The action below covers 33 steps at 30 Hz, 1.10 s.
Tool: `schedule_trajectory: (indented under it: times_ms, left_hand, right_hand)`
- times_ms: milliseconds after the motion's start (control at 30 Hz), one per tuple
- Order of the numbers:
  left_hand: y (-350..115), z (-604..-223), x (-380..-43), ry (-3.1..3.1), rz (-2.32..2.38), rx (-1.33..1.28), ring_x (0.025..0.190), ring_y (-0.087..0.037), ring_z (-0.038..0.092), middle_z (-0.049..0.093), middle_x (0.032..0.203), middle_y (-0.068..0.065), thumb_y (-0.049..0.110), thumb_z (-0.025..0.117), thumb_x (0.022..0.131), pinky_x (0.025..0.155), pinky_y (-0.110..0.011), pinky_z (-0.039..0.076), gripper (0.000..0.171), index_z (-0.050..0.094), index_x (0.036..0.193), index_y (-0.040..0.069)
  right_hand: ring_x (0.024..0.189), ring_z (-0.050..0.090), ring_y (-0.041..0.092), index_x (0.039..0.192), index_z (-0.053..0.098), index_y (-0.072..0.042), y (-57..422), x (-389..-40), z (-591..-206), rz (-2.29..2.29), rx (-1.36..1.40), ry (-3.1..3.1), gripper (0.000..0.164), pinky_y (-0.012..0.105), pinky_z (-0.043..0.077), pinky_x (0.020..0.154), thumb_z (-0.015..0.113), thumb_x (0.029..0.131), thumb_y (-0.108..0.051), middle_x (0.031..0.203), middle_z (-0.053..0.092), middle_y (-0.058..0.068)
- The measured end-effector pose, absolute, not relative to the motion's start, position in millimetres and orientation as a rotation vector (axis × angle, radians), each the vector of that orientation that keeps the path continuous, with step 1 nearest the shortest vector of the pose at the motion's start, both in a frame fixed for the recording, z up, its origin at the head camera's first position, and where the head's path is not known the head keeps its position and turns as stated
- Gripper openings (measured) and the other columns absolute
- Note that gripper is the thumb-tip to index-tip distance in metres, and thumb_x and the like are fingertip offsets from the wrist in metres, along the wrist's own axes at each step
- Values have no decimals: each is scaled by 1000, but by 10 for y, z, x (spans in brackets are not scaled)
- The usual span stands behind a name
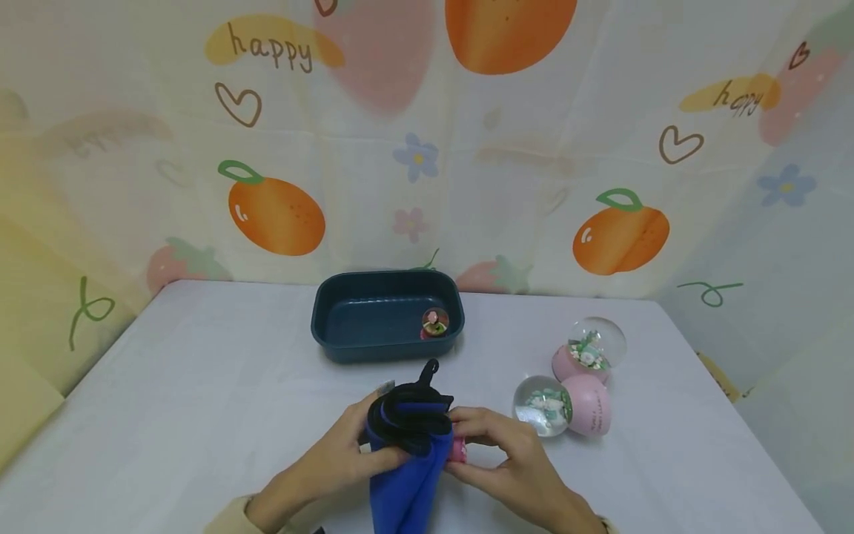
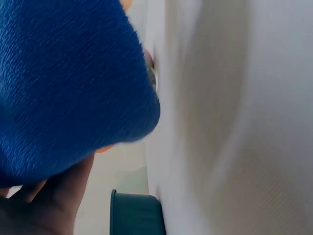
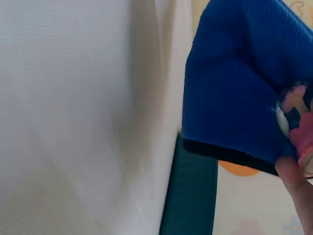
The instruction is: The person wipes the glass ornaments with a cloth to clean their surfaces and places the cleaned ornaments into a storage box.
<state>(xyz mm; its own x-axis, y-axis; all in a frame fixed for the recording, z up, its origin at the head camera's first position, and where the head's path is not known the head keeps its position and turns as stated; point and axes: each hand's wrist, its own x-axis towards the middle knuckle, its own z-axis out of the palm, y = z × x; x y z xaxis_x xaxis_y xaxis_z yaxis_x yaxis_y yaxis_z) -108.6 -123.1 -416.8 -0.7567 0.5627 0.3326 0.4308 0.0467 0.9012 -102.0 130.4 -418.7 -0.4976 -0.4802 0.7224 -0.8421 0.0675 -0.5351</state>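
Head view: Grips a folded blue plush cloth with black edging [image 1: 407, 482] in the left hand [image 1: 348, 451]; pinches a small snow globe with pink base [image 1: 458, 450] in the right hand [image 1: 527, 463], at the cloth's right side. Points the pink base rightward; hides the dome behind cloth. Runs the cloth lengthwise toward the person, black loop at the far end. Beyond: dark teal rectangular tray [image 1: 360, 352]. To the right: two larger clear snow globes with pink bases, the nearer [image 1: 590, 404] on its side, dome left.

Left wrist view: Shows cloth over fingers, rounded corner pointing right; cannot tell the fingers' grip here.

Right wrist view: Slants the small globe's long axis, dome upper left against cloth, base lower right near one fingertip [image 3: 289, 174].
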Motion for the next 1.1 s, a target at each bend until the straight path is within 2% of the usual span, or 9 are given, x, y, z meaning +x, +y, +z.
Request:
schedule_trajectory:
  times_ms: [67,133,300,433,667,767,900,967,1100]
  left_hand:
    - [-1222,-4181,-1080,2119,1771,1027,119,-13,59,59,137,-7,8,68,90,94,-29,53,60,44,143,17]
    - [-1205,-4190,-1076,2082,1743,1037,119,-14,60,59,137,-6,10,69,90,93,-30,54,61,42,143,19]
    - [-1179,-4208,-1078,2190,1750,1195,110,-12,62,64,124,-4,11,71,89,92,-30,54,51,49,133,16]
    - [-1173,-4210,-1074,2308,1779,1274,110,-12,62,66,121,-2,12,76,84,98,-29,50,53,52,131,15]
    - [-1188,-4208,-1076,2374,1850,1286,109,-14,62,66,117,-3,6,80,79,97,-29,51,53,57,126,14]
    - [-1205,-4203,-1090,2370,1879,1310,108,-15,63,67,114,-5,-2,78,78,99,-28,49,48,61,122,12]
    - [-1234,-4191,-1117,2359,1946,1293,104,-12,64,70,108,-9,-11,70,81,96,-25,49,43,63,118,9]
    - [-1251,-4178,-1126,2354,1962,1248,102,-10,63,70,108,-9,-10,67,83,93,-24,50,40,61,118,8]
    - [-1271,-4151,-1123,2255,1961,1126,104,-10,61,66,118,-11,-7,63,88,92,-26,51,42,56,127,8]
  right_hand:
    - [112,68,18,114,64,-3,1300,-1023,-4202,1411,1333,-1980,35,24,57,83,77,82,2,118,69,16]
    - [114,67,20,114,64,-2,1295,-1023,-4214,1425,1341,-1971,34,25,57,84,76,83,3,119,68,17]
    - [112,65,20,117,62,0,1277,-1015,-4207,1473,1320,-1988,42,28,58,82,77,79,7,119,65,17]
    - [107,67,15,126,56,-2,1280,-989,-4173,1608,1199,-2129,53,31,59,81,78,78,6,122,60,17]
    - [93,72,10,129,55,-2,1306,-972,-4145,1738,1091,-2258,46,31,60,76,72,86,2,121,64,22]
    - [94,72,12,127,56,-2,1304,-978,-4140,1752,1115,-2224,46,32,60,76,73,85,3,119,65,22]
    - [96,73,15,123,58,-5,1299,-980,-4131,1799,1127,-2199,45,33,60,77,77,83,0,119,65,19]
    - [96,73,16,121,58,-5,1299,-982,-4130,1803,1155,-2172,44,33,60,77,78,82,0,118,65,18]
    - [100,71,17,119,59,-2,1301,-1000,-4139,1748,1237,-2068,45,34,59,78,79,79,5,117,64,18]
